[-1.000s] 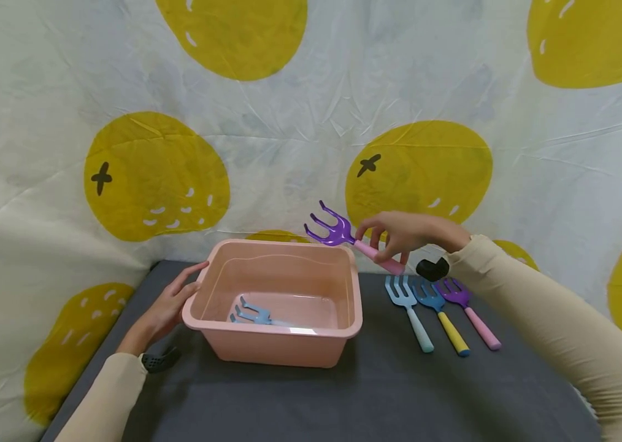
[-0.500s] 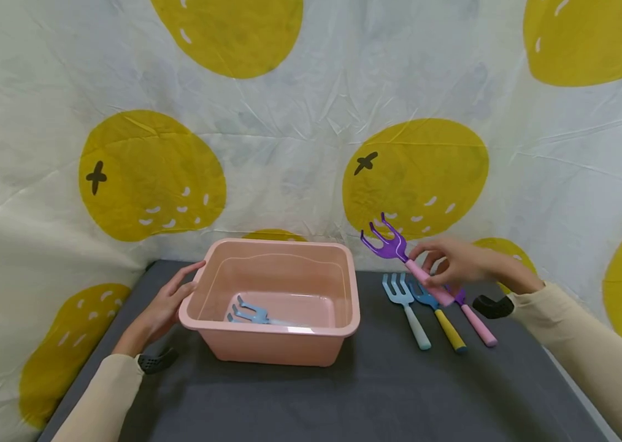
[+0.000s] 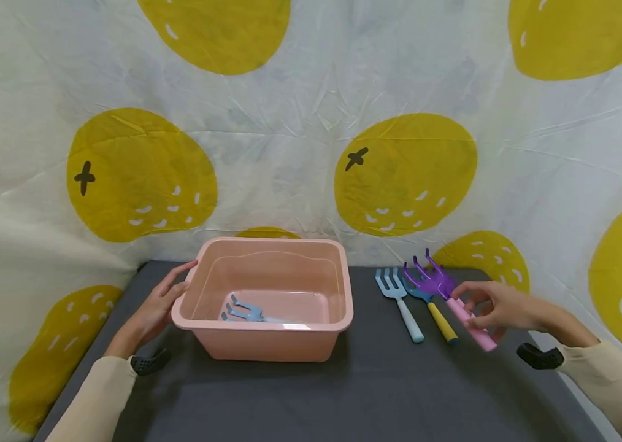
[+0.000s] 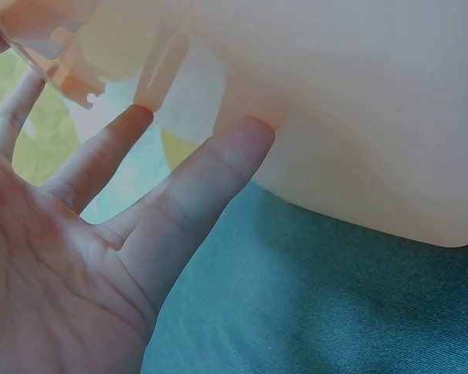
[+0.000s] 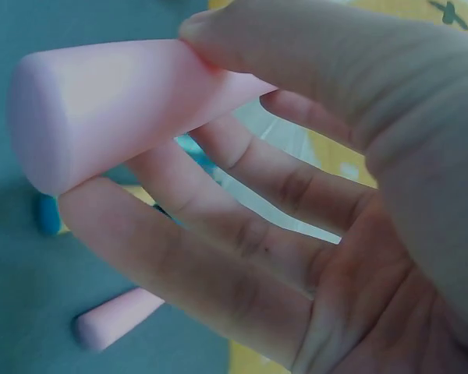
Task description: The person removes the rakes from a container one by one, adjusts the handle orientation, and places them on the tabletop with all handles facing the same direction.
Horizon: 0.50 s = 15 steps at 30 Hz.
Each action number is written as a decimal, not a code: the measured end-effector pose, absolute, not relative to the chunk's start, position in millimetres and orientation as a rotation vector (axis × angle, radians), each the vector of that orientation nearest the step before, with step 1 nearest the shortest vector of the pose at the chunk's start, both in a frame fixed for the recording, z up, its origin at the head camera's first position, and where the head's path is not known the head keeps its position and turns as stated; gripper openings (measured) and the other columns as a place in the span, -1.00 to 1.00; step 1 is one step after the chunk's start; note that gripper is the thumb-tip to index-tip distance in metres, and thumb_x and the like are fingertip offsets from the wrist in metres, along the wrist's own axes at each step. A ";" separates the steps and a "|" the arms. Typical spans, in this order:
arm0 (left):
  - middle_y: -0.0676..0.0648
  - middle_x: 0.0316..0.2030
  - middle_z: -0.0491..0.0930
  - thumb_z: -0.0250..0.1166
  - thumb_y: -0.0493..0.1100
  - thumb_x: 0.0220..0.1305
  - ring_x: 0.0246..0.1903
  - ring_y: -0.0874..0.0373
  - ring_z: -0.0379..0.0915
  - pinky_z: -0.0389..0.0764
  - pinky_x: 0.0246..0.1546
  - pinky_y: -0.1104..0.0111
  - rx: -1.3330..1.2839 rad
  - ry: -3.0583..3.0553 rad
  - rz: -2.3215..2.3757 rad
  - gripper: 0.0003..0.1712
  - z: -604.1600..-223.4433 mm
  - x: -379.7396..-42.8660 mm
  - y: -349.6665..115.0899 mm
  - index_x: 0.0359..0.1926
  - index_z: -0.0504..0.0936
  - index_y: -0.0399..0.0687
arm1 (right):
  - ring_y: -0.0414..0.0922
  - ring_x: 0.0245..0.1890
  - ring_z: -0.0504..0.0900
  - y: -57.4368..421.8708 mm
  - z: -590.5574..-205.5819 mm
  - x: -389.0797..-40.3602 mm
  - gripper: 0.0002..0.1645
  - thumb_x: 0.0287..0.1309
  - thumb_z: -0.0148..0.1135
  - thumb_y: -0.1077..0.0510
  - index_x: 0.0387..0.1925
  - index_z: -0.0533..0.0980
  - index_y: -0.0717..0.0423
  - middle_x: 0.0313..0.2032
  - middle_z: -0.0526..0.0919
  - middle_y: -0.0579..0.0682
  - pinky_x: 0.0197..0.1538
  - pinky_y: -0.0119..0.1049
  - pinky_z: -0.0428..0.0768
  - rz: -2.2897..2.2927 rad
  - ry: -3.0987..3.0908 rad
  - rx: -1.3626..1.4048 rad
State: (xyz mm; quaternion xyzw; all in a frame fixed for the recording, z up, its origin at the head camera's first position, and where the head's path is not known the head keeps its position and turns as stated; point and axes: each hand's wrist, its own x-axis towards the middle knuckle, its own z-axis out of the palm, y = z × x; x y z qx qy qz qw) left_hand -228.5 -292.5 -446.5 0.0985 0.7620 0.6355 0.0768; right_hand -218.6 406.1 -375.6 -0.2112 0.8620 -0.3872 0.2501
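My right hand (image 3: 506, 307) pinches the pink handle of a purple three-pronged hand rake (image 3: 462, 313) between thumb and fingers, prongs pointing up and left. In the right wrist view its handle (image 5: 117, 109) lies across the fingertips. Below it, a second pink handle (image 5: 121, 318) rests on the table; the held rake and hand mostly hide that tool in the head view. My left hand (image 3: 153, 310) touches the left side of a pink plastic tub (image 3: 267, 344), fingers extended, as the left wrist view shows too. Inside the tub lies a light blue hand rake (image 3: 247, 312).
Right of the tub lie a light blue hand fork (image 3: 407, 316) and a blue hand fork with a yellow handle (image 3: 443, 322), side by side on the dark grey tablecloth (image 3: 289, 399). A white cloth (image 3: 278, 184) with yellow fruit prints hangs behind the table.
My right hand has carried the purple hand rake rightward and down, from beside the tub's back right corner to over the rightmost tool. The left hand stays at the tub; the view shifts slightly.
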 end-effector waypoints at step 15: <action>-0.32 0.48 0.06 -0.04 0.03 0.66 -0.01 0.04 0.60 0.71 -0.10 0.10 0.315 2.257 1.934 -0.35 -444.0 -226.8 -292.4 0.64 0.01 0.28 | 0.11 -0.32 0.74 474.7 -443.0 -160.7 -0.47 0.40 0.19 0.35 0.29 0.24 0.42 -0.15 0.61 0.37 -0.50 0.14 0.68 -1.343 2.126 -0.490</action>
